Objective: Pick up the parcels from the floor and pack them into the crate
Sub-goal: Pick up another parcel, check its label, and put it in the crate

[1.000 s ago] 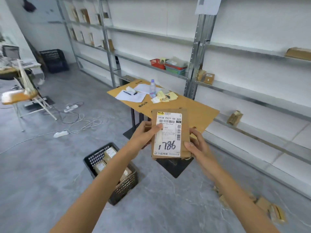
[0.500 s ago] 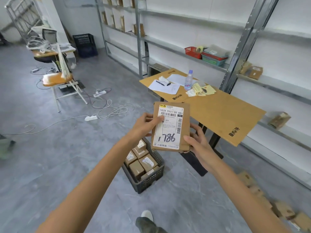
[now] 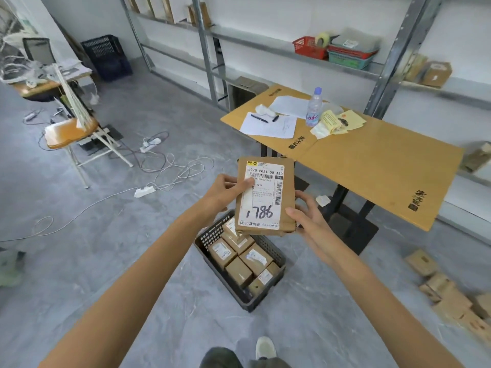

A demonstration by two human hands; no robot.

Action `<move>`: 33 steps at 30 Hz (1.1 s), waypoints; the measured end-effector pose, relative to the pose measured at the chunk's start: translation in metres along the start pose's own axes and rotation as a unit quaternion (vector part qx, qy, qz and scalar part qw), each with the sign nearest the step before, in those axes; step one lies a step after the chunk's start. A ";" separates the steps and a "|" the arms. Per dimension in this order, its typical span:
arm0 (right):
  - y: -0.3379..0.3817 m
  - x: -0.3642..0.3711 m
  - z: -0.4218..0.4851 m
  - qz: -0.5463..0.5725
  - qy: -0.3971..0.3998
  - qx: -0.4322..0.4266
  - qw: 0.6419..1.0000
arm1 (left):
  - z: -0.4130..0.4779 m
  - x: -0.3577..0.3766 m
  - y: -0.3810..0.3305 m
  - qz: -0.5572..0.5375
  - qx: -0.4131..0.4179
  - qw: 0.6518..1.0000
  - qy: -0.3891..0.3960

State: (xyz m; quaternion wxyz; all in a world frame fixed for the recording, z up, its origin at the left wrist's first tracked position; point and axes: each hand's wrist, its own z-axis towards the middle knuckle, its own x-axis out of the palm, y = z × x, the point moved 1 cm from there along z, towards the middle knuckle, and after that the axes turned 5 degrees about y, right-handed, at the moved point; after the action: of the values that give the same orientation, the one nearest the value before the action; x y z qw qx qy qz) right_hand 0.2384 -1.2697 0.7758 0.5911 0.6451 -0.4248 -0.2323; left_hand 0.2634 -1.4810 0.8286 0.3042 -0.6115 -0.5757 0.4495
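Parcel (image 3: 265, 195) at frame centre, label up, marked 1786. Left hand (image 3: 225, 192) grasps its left edge, thumb on the label; right hand (image 3: 305, 216) grasps the lower right corner. Parcel sits between both grips, above the crate (image 3: 276, 257) of boxes on the floor. More parcels (image 3: 446, 293) lie on the floor, lower right.

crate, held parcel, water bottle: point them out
crate (image 3: 276, 254), head view, right rim of the wall.
held parcel (image 3: 285, 217), head view, bare cardboard beside the label.
water bottle (image 3: 313, 108), head view, middle of the body.
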 end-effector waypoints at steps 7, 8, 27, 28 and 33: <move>-0.005 0.041 0.059 0.011 -0.039 -0.003 0.999 | 0.060 -0.064 0.003 -0.045 0.013 0.994 0.094; -0.007 0.048 0.068 0.009 -0.049 0.000 0.999 | 0.070 -0.075 0.003 -0.043 0.014 0.993 0.106; -0.067 0.192 0.210 0.237 -0.270 0.047 0.932 | 0.218 -0.206 0.032 -0.048 -0.046 0.974 0.216; -0.073 0.186 0.215 0.248 -0.274 0.052 0.928 | 0.225 -0.203 0.036 -0.049 -0.056 0.972 0.222; -0.100 0.161 0.239 0.251 -0.311 0.078 0.913 | 0.258 -0.188 0.062 0.003 -0.104 0.963 0.249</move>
State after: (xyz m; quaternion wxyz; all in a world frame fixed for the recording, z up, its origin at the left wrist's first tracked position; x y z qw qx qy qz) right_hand 0.1597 -1.5427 0.6659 0.4155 0.4563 -0.7522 -0.2311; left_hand 0.0701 -1.7113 0.7050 0.3711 -0.7342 -0.5233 0.2222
